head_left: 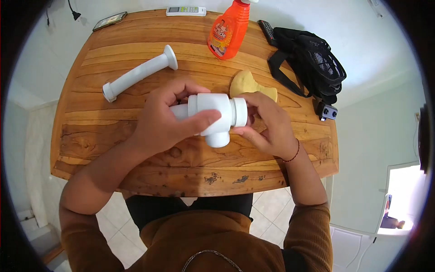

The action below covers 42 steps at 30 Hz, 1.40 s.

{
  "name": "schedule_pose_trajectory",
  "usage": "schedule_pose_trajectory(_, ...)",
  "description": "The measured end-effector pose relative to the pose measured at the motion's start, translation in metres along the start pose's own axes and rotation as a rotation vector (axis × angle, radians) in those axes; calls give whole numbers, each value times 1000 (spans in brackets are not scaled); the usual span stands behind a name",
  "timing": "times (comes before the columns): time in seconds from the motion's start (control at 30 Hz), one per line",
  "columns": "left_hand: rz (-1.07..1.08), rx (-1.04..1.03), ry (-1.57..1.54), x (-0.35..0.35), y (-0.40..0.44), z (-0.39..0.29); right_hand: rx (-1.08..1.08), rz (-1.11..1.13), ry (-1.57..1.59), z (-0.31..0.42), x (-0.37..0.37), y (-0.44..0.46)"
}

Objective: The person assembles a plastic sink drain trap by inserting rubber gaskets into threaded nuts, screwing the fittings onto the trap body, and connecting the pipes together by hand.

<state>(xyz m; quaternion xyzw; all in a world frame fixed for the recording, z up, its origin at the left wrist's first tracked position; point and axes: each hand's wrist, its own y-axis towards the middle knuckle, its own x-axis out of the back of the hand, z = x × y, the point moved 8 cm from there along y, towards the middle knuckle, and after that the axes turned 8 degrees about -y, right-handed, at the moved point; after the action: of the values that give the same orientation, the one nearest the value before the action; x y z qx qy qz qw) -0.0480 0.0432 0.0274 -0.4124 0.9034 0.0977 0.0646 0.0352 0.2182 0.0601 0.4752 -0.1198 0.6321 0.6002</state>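
Above the middle of the table I hold a white plastic drain pipe fitting [213,109], lying sideways with a short branch pointing toward me. My left hand [165,115] is closed around its left part, thumb along the front of the body. At the other end, the fingers and thumb of my right hand [269,124] grip the white ring nut [240,112]; some fingertips are hidden behind it. A yellow sponge [244,85] with a scooped-out edge lies just behind my right hand. To the left rests a white flanged pipe [138,76].
An orange spray bottle [229,31] stands at the back of the wooden table [113,149]. A remote control [186,11] and a phone [110,21] lie along the far edge. On the right are a black bag [312,59], a black remote [267,32] and a small camera-like device [326,111].
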Motion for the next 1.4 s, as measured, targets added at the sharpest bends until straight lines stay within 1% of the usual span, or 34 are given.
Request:
schedule_pose_trajectory(0.07, 71, -324, 422, -10, -8, -21, -26, 85, -48, -1, -5, -3)
schedule_pose_trajectory(0.1, 78, -323, 423, -12, -6, -22, -31, 81, -48, 0, -5, -4)
schedule_pose_trajectory(0.17, 173, -822, 722, -36, -25, -52, -191, 207, 159, -9, -17, -7)
schedule_pose_trajectory(0.2, 178, -821, 719, -36, -25, -53, -196, 205, 159, -9, -16, -7)
schedule_pose_trajectory(0.27, 224, -939, 861, -43, -35, -55, -610, 396, 601, -28, -40, -23)
schedule_pose_trajectory(0.3, 225, -938, 862, -42, -34, -55, -610, 395, 602, -27, -42, -24)
schedule_pose_trajectory(0.37, 264, -905, 838, -40, -27, -50, -671, 260, 511, -31, -39, -23)
schedule_pose_trajectory(0.4, 266, -906, 840, -40, -27, -49, -670, 258, 512, -35, -41, -22)
schedule_pose_trajectory(0.47, 241, -577, 522, -31, -11, -35, -101, -32, -8, -12, -15, -6)
schedule_pose_trajectory(0.5, 244, -577, 520, -38, -14, -33, -104, -34, -10, -10, -15, -7)
schedule_pose_trajectory(0.57, 65, 71, -147, -30, -9, 11, 26, -198, -124, 6, -3, -9)
schedule_pose_trajectory(0.6, 71, 73, -147, -35, -11, 11, 21, -201, -126, 6, -1, -11)
schedule_pose_trajectory(0.67, 75, 369, -369, -44, -20, 31, 16, -244, -194, 7, 5, -15)
schedule_pose_trajectory(0.7, 78, 371, -369, -44, -22, 30, 14, -245, -195, 6, 6, -17)
schedule_pose_trajectory(0.77, 184, 406, -241, -49, -28, 31, 57, -221, -242, 6, 3, -17)
schedule_pose_trajectory(0.8, 177, 405, -246, -48, -29, 26, 60, -214, -239, 7, 2, -18)
schedule_pose_trajectory(0.87, 237, 344, -76, -51, -27, 12, 59, -188, -248, 9, -3, -20)
schedule_pose_trajectory(0.9, 231, 343, -80, -49, -28, 13, 62, -182, -245, 11, -5, -21)
schedule_pose_trajectory(0.97, 248, 35, 200, -50, -27, -7, 4, -182, -253, 11, -4, -23)
schedule_pose_trajectory(1.0, 248, 33, 198, -48, -26, -8, 4, -181, -255, 14, -4, -23)
schedule_pose_trajectory(1.07, 235, -218, 503, -48, -26, -23, -77, -143, -162, 12, -8, -21)
schedule_pose_trajectory(1.1, 236, -219, 503, -49, -26, -20, -77, -144, -164, 13, -10, -20)
schedule_pose_trajectory(1.17, 124, -605, 806, -54, -37, -39, -242, -128, 152, 2, -19, -21)
schedule_pose_trajectory(1.2, 125, -608, 806, -54, -37, -40, -240, -129, 150, 3, -20, -19)
schedule_pose_trajectory(1.27, 151, -755, 1059, -62, -43, -43, -530, -24, 283, -16, -33, -22)
schedule_pose_trajectory(1.3, 150, -757, 1061, -60, -42, -40, -527, -25, 282, -16, -33, -18)
schedule_pose_trajectory(1.37, 156, -819, 1208, -59, -39, -29, -747, 43, 466, -31, -46, -20)
schedule_pose_trajectory(1.4, 159, -820, 1210, -61, -38, -32, -747, 40, 468, -32, -41, -17)
